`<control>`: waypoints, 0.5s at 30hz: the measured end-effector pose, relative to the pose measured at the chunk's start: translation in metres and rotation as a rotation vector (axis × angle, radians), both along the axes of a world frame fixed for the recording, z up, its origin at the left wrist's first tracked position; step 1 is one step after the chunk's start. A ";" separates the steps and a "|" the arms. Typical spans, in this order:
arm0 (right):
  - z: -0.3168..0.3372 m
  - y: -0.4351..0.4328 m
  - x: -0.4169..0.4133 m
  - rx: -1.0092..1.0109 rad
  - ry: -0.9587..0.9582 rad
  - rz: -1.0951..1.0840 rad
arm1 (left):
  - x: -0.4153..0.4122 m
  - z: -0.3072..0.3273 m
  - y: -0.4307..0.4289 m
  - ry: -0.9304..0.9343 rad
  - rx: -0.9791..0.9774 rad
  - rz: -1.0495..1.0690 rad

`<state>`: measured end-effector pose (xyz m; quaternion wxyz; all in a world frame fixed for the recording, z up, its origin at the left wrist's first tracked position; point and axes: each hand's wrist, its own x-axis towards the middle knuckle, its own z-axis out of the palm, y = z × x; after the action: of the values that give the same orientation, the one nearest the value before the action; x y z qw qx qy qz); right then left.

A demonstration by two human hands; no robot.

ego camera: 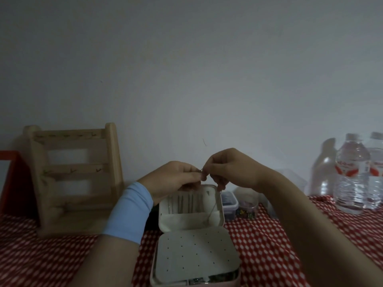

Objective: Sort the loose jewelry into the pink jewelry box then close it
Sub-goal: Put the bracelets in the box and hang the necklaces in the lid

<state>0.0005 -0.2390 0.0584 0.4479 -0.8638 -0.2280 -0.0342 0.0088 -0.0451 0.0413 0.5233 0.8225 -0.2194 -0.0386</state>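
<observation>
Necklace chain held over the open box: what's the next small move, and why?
Probably lower the chain so its top end meets the upright lid. The left hand and right hand pinch it just above that lid, its tail dangles in front of the lining, and other chains seem to hang there.

No words or numbers can be read. A red and white label [350,169] is seen on the water bottle [352,191] at the right. A like one is seen on the second bottle [376,154] beside it. The marks on both are too blurred and dark to be made out.
</observation>
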 end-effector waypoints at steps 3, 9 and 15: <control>-0.002 -0.001 0.003 0.013 0.001 -0.040 | 0.002 -0.001 0.002 -0.025 -0.009 0.026; -0.001 -0.002 0.002 0.028 0.006 -0.035 | -0.001 0.004 0.006 0.013 -0.127 -0.043; -0.002 0.001 -0.003 0.107 0.073 0.110 | -0.006 0.005 0.005 -0.035 -0.082 -0.088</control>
<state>-0.0029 -0.2376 0.0559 0.5028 -0.8254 -0.2566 0.0100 0.0031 -0.0405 0.0461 0.5506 0.7904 -0.2660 -0.0381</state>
